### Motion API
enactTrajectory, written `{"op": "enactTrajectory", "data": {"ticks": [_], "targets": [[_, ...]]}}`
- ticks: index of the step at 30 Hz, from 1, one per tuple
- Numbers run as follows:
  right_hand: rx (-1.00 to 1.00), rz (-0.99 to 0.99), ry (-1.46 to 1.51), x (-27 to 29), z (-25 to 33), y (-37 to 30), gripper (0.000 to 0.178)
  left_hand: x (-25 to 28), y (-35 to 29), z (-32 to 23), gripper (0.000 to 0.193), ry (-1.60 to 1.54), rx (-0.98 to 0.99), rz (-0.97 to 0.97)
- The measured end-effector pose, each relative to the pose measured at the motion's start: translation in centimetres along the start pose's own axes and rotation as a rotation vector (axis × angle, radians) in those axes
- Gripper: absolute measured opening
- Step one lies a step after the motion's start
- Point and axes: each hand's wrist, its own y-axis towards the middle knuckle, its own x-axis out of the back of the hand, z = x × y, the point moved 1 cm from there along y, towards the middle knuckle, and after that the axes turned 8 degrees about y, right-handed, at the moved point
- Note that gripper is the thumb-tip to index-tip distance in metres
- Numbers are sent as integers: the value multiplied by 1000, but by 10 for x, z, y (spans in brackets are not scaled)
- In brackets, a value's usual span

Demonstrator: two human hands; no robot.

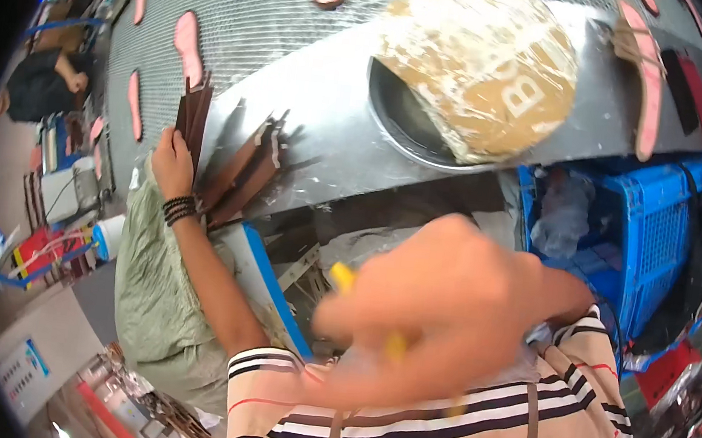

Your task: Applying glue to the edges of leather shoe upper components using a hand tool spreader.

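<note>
My left hand (173, 164) is closed around a bundle of dark brown strips (194, 113) at the left end of the metal table, beside the grey belt. More brown strips (247, 170) lie on the metal to its right. My right hand (446, 293) is raised close in front of my chest and smeared by motion. A thin yellow stick-like thing (342, 276) shows at its fingers; its kind is too blurred to tell. Pink shoe-insole pieces (188, 44) lie spaced apart on the ribbed belt (244, 15).
A metal bowl (395, 121) partly covered by a round, smeared piece of cardboard (479, 61) stands on the metal table (312, 104). Right of it is a blue crate (656, 243) with a clear plastic bag. Green cloth (171, 303) hangs at left; another person (44, 88) is farther off.
</note>
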Motion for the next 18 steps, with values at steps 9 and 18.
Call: {"op": "enactTrajectory", "data": {"ticks": [9,18], "targets": [[-645,-655,-146,32,-18,-52,15,103,-47,-154,104,-2015,-142,220],[-555,-381,-664,39,-39,-55,13,81,-215,-205,46,-1992,386,1329]]}}
